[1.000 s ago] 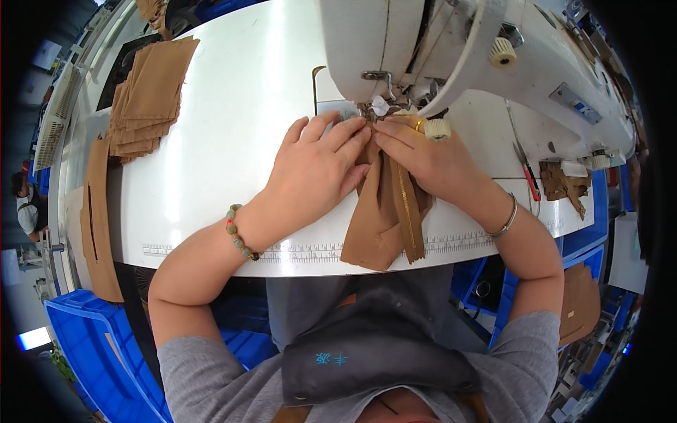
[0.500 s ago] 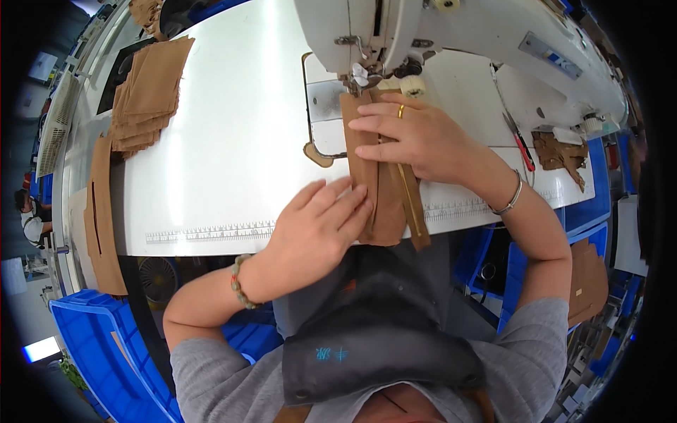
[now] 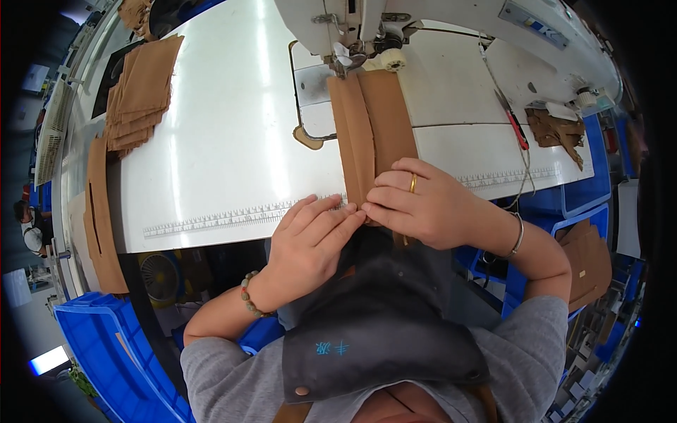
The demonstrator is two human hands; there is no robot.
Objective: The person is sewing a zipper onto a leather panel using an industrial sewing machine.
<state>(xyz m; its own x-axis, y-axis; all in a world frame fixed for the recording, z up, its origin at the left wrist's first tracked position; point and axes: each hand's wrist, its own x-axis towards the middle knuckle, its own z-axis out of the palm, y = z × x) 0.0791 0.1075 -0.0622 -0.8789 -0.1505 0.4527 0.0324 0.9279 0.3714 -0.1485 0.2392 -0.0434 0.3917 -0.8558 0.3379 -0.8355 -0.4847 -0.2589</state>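
A folded brown fabric piece (image 3: 386, 116) runs from under the presser foot of the white sewing machine (image 3: 303, 17) toward the table's near edge. A raised fold lies along its left side. My left hand (image 3: 314, 236) pinches the fabric's near end between thumb and fingertips. Close against it, my right hand (image 3: 427, 204) grips the same end, fingers curled over the right edge. The two hands' fingertips nearly touch. My right hand hides part of the lower edge, where a narrow strip hangs down.
A stack of brown fabric pieces (image 3: 147, 92) lies at the far left, with a long slotted piece (image 3: 102, 211) nearer. Red-handled thread snips (image 3: 517, 127) and a crumpled brown scrap (image 3: 557, 134) lie at right. Blue bins (image 3: 106, 345) flank the white table (image 3: 211, 141).
My right hand has slid back from near the presser foot to the fabric's near end, uncovering its right part. The dark strip with a metallic line no longer shows on top.
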